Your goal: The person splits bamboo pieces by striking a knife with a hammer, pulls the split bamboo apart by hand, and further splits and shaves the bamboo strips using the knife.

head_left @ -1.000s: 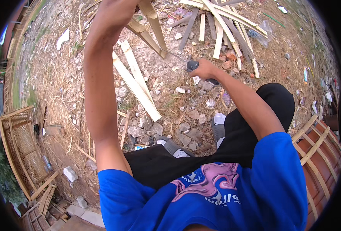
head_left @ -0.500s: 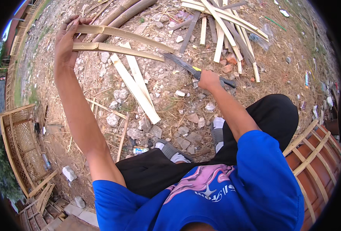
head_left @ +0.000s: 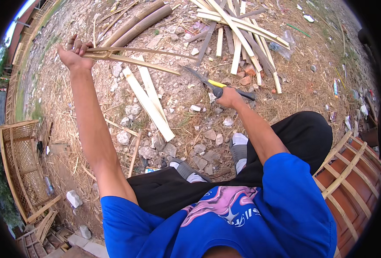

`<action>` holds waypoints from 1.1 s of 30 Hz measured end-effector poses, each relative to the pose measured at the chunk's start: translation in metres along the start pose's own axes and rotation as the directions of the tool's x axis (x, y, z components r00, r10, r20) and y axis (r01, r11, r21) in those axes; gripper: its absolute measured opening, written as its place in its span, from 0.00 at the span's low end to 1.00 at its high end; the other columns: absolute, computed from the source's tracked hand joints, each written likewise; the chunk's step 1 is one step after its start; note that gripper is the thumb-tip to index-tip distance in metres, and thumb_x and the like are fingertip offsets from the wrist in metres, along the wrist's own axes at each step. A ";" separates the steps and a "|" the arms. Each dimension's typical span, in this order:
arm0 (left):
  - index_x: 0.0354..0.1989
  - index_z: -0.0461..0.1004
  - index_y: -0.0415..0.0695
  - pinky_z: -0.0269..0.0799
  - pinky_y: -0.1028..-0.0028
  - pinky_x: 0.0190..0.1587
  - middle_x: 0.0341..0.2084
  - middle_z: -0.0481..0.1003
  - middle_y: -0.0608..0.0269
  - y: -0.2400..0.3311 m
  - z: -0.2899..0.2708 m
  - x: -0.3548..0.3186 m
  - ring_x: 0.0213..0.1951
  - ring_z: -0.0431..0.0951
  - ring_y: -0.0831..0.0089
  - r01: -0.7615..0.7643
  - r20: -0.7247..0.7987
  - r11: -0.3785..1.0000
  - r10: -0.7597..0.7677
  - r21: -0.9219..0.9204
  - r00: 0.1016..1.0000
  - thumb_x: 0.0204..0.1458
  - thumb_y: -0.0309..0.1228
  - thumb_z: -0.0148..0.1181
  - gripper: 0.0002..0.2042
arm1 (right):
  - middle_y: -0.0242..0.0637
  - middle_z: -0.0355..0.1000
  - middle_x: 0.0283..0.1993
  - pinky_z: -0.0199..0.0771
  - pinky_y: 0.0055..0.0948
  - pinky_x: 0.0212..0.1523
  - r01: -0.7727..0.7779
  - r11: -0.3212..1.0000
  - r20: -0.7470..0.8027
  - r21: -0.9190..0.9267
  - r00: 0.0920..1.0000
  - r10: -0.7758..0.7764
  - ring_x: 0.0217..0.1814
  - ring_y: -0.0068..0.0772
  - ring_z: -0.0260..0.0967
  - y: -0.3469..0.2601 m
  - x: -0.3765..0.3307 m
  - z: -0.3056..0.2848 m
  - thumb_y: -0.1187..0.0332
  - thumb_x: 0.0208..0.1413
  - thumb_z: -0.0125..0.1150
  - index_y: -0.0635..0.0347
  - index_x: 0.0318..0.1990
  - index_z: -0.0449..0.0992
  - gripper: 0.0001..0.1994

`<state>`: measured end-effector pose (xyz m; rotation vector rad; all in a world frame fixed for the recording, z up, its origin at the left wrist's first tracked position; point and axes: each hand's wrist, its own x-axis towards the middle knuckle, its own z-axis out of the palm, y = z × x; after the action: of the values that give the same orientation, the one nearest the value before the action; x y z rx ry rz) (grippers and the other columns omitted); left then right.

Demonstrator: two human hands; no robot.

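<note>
Right hand (head_left: 228, 98) clenched around dark handle of long-bladed knife with yellow band (head_left: 212, 84), low over stony ground (head_left: 186, 124). Flat pale split bamboo slats (head_left: 149, 103) lay on ground between arms. Left hand (head_left: 75, 53) raised, fingers wrapped around butt ends of two thin tan bamboo strips (head_left: 134, 58), held level in air. Strips looked light, springy, splintery at edges; best gripped near thick end. Far edge: heap of split bamboo laths (head_left: 237, 34), round bamboo poles (head_left: 134, 23).
</note>
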<state>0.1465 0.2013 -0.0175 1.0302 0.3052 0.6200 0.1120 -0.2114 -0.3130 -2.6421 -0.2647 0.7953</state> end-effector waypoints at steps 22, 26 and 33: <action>0.37 0.68 0.34 0.61 0.75 0.29 0.11 0.49 0.71 0.091 0.063 -0.059 0.11 0.46 0.81 -0.028 0.596 0.991 0.102 -0.132 0.796 0.66 0.47 0.32 0.25 | 0.51 0.56 0.63 0.52 0.46 0.68 0.775 0.564 -0.830 -0.283 0.097 -0.550 0.67 0.50 0.53 -0.145 -0.011 -0.158 0.41 0.33 0.75 0.57 0.66 0.52 0.55; 0.39 0.67 0.32 0.62 0.76 0.29 0.11 0.50 0.72 0.106 0.061 -0.063 0.11 0.50 0.81 0.274 0.797 0.929 0.036 -0.249 0.603 0.66 0.39 0.37 0.19 | 0.49 0.64 0.61 0.56 0.40 0.67 0.650 0.565 -0.064 0.508 0.683 -0.728 0.64 0.47 0.62 -0.176 -0.045 -0.200 0.49 0.32 0.78 0.56 0.65 0.60 0.50; 0.38 0.64 0.32 0.64 0.75 0.33 0.13 0.51 0.73 0.105 0.068 -0.058 0.12 0.51 0.82 0.110 0.372 0.935 0.025 -0.337 0.928 0.65 0.34 0.38 0.14 | 0.35 0.73 0.35 0.67 0.24 0.34 0.616 0.513 0.091 0.598 0.583 -0.807 0.36 0.25 0.69 -0.207 -0.070 -0.173 0.48 0.45 0.69 0.61 0.44 0.76 0.27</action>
<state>0.1005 0.1560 0.1043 0.7690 -0.1170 0.4066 0.1367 -0.0922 -0.0623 -1.5889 -1.0420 0.8655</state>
